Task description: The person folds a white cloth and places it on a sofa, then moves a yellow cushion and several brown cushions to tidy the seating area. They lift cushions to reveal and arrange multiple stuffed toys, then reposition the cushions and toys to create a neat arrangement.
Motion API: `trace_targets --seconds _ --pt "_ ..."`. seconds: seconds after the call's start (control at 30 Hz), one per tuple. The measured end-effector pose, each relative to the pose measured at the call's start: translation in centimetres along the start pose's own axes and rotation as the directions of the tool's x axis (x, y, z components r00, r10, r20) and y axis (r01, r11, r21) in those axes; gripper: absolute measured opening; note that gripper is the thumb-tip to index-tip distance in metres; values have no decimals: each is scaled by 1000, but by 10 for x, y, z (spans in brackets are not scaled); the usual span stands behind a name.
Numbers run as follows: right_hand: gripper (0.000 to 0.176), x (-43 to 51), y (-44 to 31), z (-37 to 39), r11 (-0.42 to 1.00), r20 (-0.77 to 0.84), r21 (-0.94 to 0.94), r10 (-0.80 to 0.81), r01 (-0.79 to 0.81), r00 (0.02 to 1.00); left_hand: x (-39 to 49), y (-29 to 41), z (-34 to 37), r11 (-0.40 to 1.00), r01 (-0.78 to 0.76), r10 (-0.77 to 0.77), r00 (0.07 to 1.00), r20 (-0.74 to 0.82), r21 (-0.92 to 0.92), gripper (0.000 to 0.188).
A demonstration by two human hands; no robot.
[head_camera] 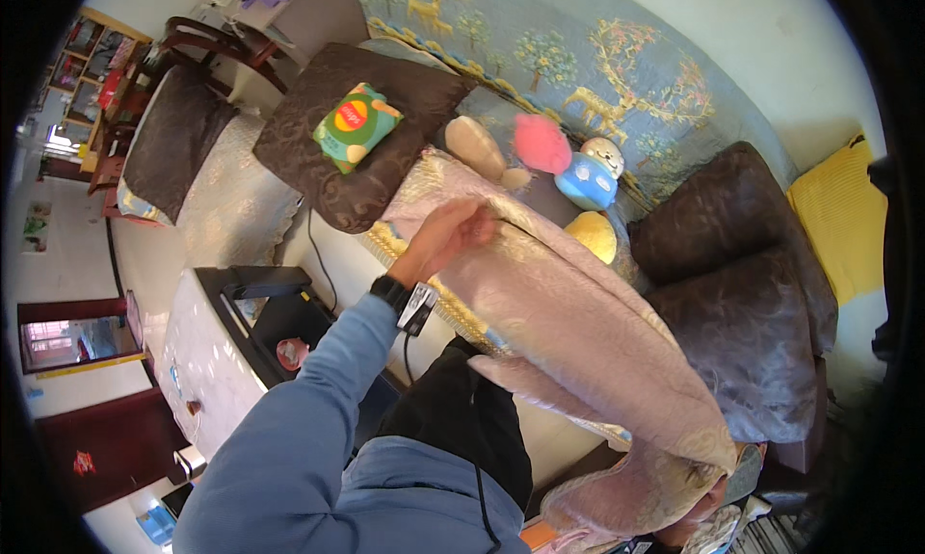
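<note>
A long pink patterned cloth (pixel 556 286), folded lengthwise, lies along the front of the sofa seat. My left hand (pixel 452 232), blurred and with a dark band at the wrist, is over the cloth's far end. Its fingers are extended and no fabric shows bunched in them; whether it touches the cloth is unclear. At the lower right my right hand (pixel 697 514) grips the cloth's near end, which hangs in a loop at the seat's edge. Part of that hand is hidden by the fabric.
Plush toys, among them a pink one (pixel 542 143) and a blue one (pixel 587 180), sit behind the cloth. A crisps-bag cushion (pixel 358 126) rests on a brown cushion (pixel 289 149). More brown cushions (pixel 730 330) stand right. A white-topped table (pixel 209 359) is to the left.
</note>
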State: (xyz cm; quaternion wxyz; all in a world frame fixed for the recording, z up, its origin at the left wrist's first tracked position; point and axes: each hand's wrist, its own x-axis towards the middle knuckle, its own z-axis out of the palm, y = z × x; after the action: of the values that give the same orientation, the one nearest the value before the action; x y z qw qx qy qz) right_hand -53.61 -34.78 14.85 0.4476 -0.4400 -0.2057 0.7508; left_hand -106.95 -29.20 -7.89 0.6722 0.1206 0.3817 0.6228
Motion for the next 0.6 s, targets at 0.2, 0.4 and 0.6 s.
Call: trace_targets --seconds 0.2,0.4,0.6 --pt "56 68 44 -72 996 -59 -87 -13 8 998 -145 5 -167 972 133 -233 679 -696 -196 43" --pt "55 111 108 -85 982 -240 -43 169 -185 956 -152 79 -233 986 53 77 685 -724 155 86" --pt "53 160 186 32 847 -232 -315 370 -429 900 -14 196 -226 976 -93 194 779 -597 197 56"
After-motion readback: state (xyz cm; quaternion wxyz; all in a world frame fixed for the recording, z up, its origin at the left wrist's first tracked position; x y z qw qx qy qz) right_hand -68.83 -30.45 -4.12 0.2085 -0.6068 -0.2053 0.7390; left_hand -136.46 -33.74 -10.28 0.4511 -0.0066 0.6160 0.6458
